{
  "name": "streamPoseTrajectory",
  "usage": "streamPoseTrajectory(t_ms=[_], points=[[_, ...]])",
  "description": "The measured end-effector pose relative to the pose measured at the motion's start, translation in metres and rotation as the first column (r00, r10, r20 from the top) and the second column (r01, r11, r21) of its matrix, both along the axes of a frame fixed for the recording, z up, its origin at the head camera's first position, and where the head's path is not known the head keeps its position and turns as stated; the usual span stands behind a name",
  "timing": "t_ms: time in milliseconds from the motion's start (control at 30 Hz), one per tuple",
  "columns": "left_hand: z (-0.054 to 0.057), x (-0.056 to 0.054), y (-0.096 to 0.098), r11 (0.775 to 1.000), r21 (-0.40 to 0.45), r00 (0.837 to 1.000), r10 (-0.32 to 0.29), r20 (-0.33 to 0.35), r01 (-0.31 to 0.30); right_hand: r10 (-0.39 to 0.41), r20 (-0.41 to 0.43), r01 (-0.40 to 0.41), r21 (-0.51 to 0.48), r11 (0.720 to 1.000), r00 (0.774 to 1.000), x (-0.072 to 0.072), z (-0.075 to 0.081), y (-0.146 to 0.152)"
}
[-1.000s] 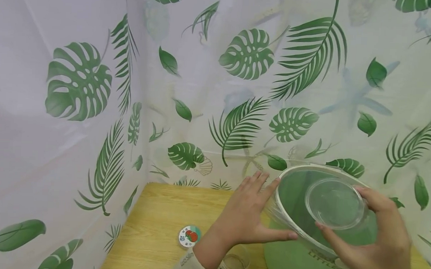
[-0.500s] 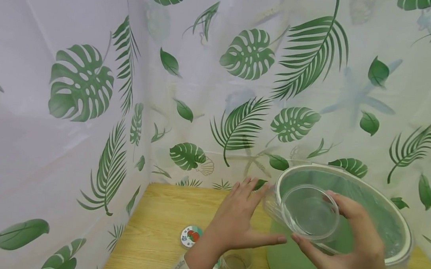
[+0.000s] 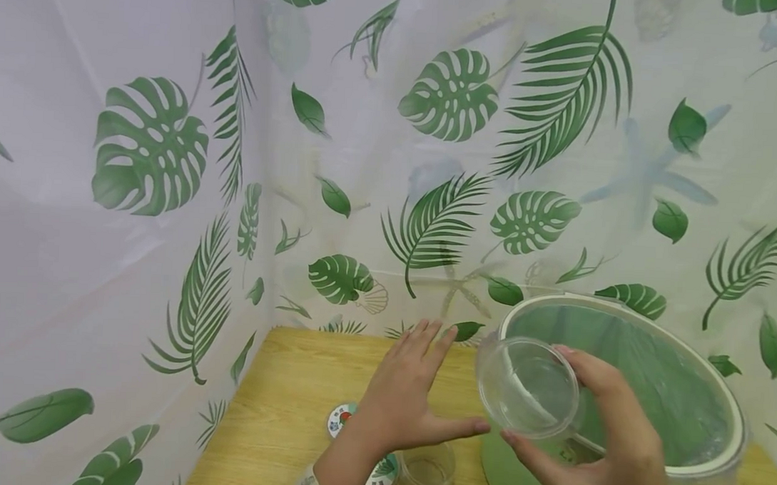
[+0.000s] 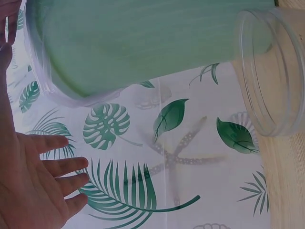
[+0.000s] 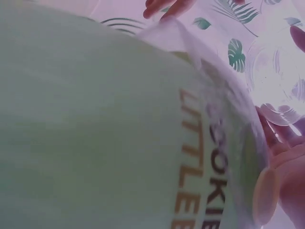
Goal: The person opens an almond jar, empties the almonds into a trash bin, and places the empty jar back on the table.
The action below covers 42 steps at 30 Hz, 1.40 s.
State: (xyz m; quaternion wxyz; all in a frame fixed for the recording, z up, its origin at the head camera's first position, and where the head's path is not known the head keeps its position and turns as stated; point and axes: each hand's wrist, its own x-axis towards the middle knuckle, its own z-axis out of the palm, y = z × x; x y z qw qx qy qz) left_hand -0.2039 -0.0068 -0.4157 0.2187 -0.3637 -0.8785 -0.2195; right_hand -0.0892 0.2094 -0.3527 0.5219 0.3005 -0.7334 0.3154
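Observation:
My right hand point(image 3: 603, 435) holds a clear round plastic tub point(image 3: 528, 386) between thumb and fingers, tilted with its round face toward me. The tub overlaps the left rim of a green bin point(image 3: 506, 461) lined with a clear bag. Fingers and thumb of my left hand point(image 3: 402, 400) are spread out with nothing in them, just left of the tub. In the left wrist view, the left hand point(image 4: 33, 186) shows its palm and extended fingers. The tub point(image 5: 276, 76) appears washed out by glare in the right wrist view.
A second clear tub point(image 3: 428, 472) stands on the wooden table point(image 3: 294, 382) at the front. Two round printed lids, a tomato-printed one point(image 3: 340, 416) and a green one point(image 3: 383, 471), are partly behind my left arm. A leaf-patterned sheet point(image 3: 366, 156) walls the back and left.
My right hand has carried the tub left, from over the bin's mouth to its left rim. The left hand has drawn leftward from the bin. The green printed lid has come into view.

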Motion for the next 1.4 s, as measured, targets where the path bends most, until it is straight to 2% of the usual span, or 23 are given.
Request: streamPoseTrajectory(t_ms=[167, 333, 500, 700, 800, 1000, 1133, 1233, 1400], points=[[-0.005, -0.001, -0.009, 1.0, 0.023, 1.0, 0.019, 0.01, -0.019, -0.003, 0.053, 0.002, 0.016, 1.0, 0.999, -0.002, -0.006, -0.007], [-0.014, -0.003, -0.023, 0.998, 0.051, 0.999, 0.045, 0.006, -0.045, 0.052, 0.075, -0.055, 0.04, 0.998, 0.996, -0.009, -0.018, -0.016], [-0.024, -0.005, -0.034, 0.996, 0.059, 0.997, 0.057, 0.047, -0.06, 0.067, 0.121, -0.075, 0.065, 0.995, 0.99, -0.014, -0.028, -0.024], [-0.032, -0.005, -0.044, 0.994, 0.06, 0.991, 0.087, 0.1, -0.093, 0.096, 0.157, -0.104, 0.045, 0.994, 0.983, -0.019, -0.036, -0.033], [-0.035, -0.006, -0.05, 0.992, 0.044, 0.987, 0.108, 0.119, -0.114, 0.084, 0.189, -0.093, 0.042, 0.995, 0.978, -0.022, -0.042, -0.036], [-0.039, -0.006, -0.058, 0.989, 0.046, 0.979, 0.129, 0.159, -0.138, 0.101, 0.311, -0.127, 0.065, 0.99, 0.945, -0.027, -0.055, -0.041], [-0.043, -0.004, -0.063, 0.986, 0.055, 0.968, 0.143, 0.208, -0.158, 0.125, 0.37, -0.168, 0.086, 0.982, 0.92, -0.03, -0.06, -0.047], [-0.047, -0.003, -0.066, 0.982, 0.059, 0.959, 0.159, 0.233, -0.177, 0.121, 0.397, -0.169, 0.087, 0.982, 0.91, -0.033, -0.064, -0.052], [-0.055, -0.004, -0.071, 0.981, 0.052, 0.955, 0.17, 0.241, -0.188, 0.073, 0.449, -0.123, 0.084, 0.989, 0.891, -0.039, -0.071, -0.057]])
